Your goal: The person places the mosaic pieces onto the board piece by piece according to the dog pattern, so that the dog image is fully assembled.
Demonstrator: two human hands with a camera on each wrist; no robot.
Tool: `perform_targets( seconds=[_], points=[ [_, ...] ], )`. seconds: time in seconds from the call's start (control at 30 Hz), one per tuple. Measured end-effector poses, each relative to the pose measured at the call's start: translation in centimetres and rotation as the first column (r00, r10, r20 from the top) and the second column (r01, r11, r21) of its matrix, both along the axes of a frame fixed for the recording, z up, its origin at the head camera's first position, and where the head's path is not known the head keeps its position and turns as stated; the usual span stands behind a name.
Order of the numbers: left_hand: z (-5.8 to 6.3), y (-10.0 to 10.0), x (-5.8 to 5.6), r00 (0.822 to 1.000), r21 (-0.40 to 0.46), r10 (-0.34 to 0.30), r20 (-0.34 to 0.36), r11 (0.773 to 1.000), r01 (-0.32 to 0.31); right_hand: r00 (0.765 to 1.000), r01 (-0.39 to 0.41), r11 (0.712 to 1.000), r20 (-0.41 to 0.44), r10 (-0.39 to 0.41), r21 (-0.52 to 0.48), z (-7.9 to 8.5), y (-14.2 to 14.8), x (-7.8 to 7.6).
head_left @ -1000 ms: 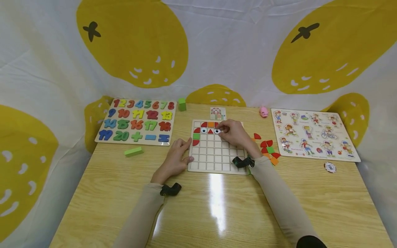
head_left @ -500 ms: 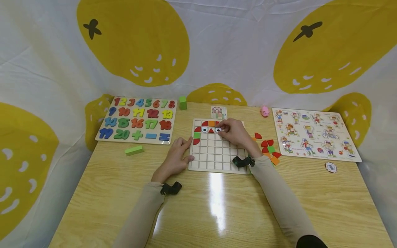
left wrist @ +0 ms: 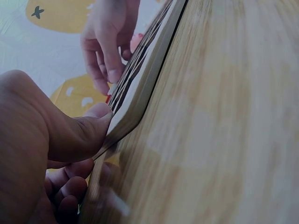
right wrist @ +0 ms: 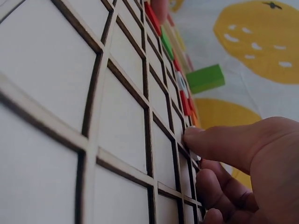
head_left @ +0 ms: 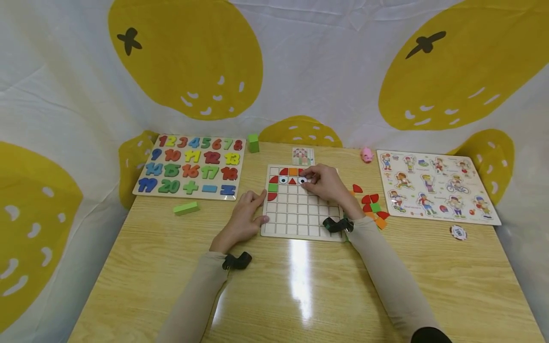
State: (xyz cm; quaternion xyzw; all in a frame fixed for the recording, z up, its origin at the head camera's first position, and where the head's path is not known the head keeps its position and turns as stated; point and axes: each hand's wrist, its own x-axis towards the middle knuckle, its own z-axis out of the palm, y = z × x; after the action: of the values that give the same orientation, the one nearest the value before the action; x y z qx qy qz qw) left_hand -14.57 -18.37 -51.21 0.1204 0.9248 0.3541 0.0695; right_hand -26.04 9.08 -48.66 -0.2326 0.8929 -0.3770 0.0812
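A pale wooden grid board (head_left: 291,219) lies at the table's middle, its upper left cells filled with red, green, orange and eye tiles. My left hand (head_left: 244,216) holds the board's left edge, thumb on the rim and the other fingers curled beside it in the left wrist view. Over the second row, my right hand (head_left: 323,183) pinches at an eye tile (head_left: 302,180) lying in its cell beside a red triangle tile (head_left: 292,181). The thumb (right wrist: 201,140) is down at that row in the right wrist view. The hand covers the cells to its right.
Behind the board lies a small picture card (head_left: 303,156). Loose red, orange and green tiles (head_left: 375,207) lie at its right. A number puzzle (head_left: 201,196), green blocks (head_left: 186,208), a sports picture puzzle (head_left: 472,178), a pink pig (head_left: 366,155) and a poker chip (head_left: 458,232) surround it.
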Motion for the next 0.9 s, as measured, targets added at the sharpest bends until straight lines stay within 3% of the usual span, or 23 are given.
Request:
perform_targets(
  seconds=[0.37,0.6,0.8,0.9],
  points=[
    [0.0,0.0,0.0,1.000,-0.005,-0.011,-0.011,1.000,0.011,0.999,0.040,0.998,-0.005,-0.039,0.040,0.1,-0.3,0.1],
    [0.0,0.3,-0.4,1.000,-0.007,-0.016,-0.014,1.000,0.016,0.998,0.059,0.998,0.008,-0.059,0.003,0.3,0.6,0.1],
    [-0.1,0.5,-0.3,1.000,-0.010,-0.020,-0.011,1.000,0.020,0.994,0.107,0.991,-0.009,-0.108,-0.082,1.0,4.3,0.0],
    [-0.1,0.1,-0.1,1.000,-0.018,-0.003,-0.014,1.000,0.003,0.983,0.169,0.983,-0.053,-0.173,-0.064,1.5,7.6,-0.1]
  ],
)
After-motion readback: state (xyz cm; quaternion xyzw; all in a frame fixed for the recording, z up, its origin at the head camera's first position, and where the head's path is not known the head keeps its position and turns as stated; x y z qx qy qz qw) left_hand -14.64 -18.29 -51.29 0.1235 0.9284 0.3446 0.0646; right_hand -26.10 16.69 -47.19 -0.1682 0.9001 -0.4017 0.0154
